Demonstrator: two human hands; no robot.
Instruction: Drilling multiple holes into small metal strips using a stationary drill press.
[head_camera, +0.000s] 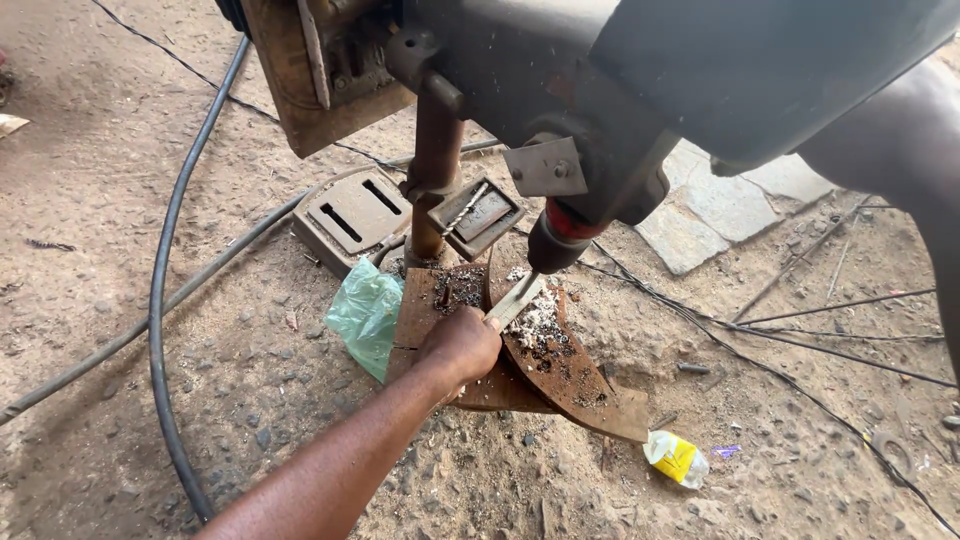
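My left hand reaches in from the bottom and grips a small flat metal strip, holding it under the chuck of a grey drill press. The strip lies on a rusty curved plate that rests on the machine's brown table. Pale metal shavings are piled beside the strip. My right forearm runs behind the machine head at the right edge, and its hand is hidden.
The rusty column rises from a slotted base on sandy ground. A green plastic bag lies left of the table and a yellow packet lies in front of it. Black cables and thin wires cross the dirt. Stone slabs sit behind.
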